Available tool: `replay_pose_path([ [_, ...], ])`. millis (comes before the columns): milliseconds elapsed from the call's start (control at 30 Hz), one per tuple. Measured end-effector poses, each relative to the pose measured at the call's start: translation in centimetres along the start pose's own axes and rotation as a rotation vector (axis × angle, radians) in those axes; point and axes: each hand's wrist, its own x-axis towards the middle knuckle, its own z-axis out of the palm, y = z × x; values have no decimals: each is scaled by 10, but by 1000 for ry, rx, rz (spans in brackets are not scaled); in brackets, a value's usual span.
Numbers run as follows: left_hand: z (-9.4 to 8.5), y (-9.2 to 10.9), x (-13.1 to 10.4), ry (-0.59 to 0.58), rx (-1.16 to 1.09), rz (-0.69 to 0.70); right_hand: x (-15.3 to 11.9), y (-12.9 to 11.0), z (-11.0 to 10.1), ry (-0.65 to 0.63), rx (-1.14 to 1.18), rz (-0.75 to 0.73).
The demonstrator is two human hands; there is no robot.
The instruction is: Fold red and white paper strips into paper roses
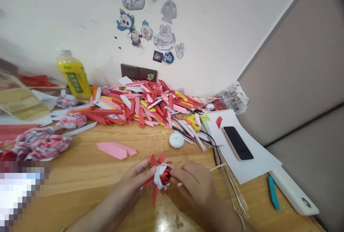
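A red and white paper flower (162,177) with pointed red petals sits between both hands, low over the wooden table (88,174). My left hand (138,177) pinches its left side with the fingertips. My right hand (194,182) grips its right side and also holds a thin wooden stick (216,168) that pokes out to the right. A folded pink paper piece (116,149) lies on the table just beyond my left hand.
A big pile of folded red, pink and white paper strips (150,105) lies against the wall. Finished paper flowers (40,144) lie at left by a yellow bottle (74,75). A white oval object (176,140), a phone (237,142) on white sheets and thin wires (236,192) lie at right.
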Motion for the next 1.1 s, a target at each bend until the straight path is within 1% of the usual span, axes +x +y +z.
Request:
replay_pose_path([
  [133, -3, -3, 0, 15, 41, -57, 3, -4, -1, -3, 34, -39],
  [233, -6, -9, 3, 5, 81, -50, 3, -5, -3, -21, 64, -33],
  [367, -9, -13, 6, -50, 97, -11, 1, -6, -5, -78, 133, -4],
  [500, -11, -14, 7, -89, 108, -5, 4, -6, -9, -179, 153, 20],
  [633, -10, -14, 6, -98, 127, 2, 9, -6, -13, -218, 200, 51],
  [800, -8, -14, 6, -98, 142, 3, 10, -5, -14, -305, 236, 102],
  [833, -8, -14, 6, -96, 148, 7, 10, -5, -13, -288, 218, 100],
  [900, -8, -14, 7, -97, 154, 15, 6, -4, -10, -202, 147, 69],
  [1000, -9, -15, 7, -86, 152, 12, -1, -4, -5, -70, 11, -40],
  [1100, -10, -17, 8, -78, 145, 20, -6, -4, -2, -22, -82, -118],
])
